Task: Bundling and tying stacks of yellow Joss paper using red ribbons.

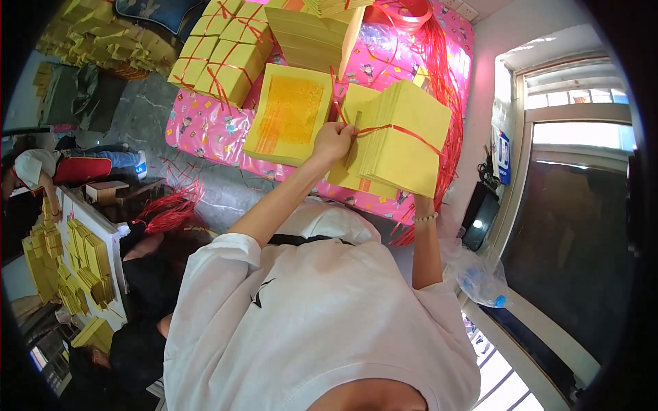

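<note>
A thick bundle of yellow paper (410,133) is tilted up over the right part of the table, with a red plastic ribbon (394,127) around its middle. My left hand (334,142) is closed at the bundle's left edge, pinching the ribbon there. At the bundle's lower right edge, my right hand (424,204) supports it from behind; its fingers are hidden by the paper. More yellow sheets lie beneath the bundle. Left of my left hand lies a flat yellow stack (288,113) with an orange-gold patch on its top sheet.
The table has a pink patterned cover (195,133). Tied yellow bundles (226,58) stand at its far left, and a taller yellow stack (312,38) at the back. Loose red ribbons (442,75) hang along the right edge. Other people work at a white table (103,222) on the left.
</note>
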### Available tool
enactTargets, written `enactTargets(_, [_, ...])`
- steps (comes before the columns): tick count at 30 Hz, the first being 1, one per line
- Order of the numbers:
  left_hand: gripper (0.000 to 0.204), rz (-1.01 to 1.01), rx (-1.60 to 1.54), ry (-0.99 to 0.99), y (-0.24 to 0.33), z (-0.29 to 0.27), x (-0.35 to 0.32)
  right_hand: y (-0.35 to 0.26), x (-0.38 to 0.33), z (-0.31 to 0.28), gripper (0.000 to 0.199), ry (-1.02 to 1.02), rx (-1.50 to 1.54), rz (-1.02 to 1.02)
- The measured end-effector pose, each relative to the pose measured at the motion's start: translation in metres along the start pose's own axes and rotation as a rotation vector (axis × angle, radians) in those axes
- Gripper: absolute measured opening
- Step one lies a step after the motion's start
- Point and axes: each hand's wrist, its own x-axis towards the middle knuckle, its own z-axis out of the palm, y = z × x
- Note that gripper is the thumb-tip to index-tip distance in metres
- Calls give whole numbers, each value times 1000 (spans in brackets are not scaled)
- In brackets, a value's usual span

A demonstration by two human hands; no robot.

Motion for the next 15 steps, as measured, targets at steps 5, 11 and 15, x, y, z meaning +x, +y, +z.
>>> enactTargets(5, [26, -103, -187, -15, -1, -10, -5, -65, 48, -14, 12, 8, 752, 819])
enactTargets(11, [24, -151, -159, -94, 29, -13, -20, -43, 37, -8, 12, -65, 494, 339])
enactTargets(15, [25, -156, -240, -102, 23, -18, -18, -56, 44, -4, 14, -142, 559, 720])
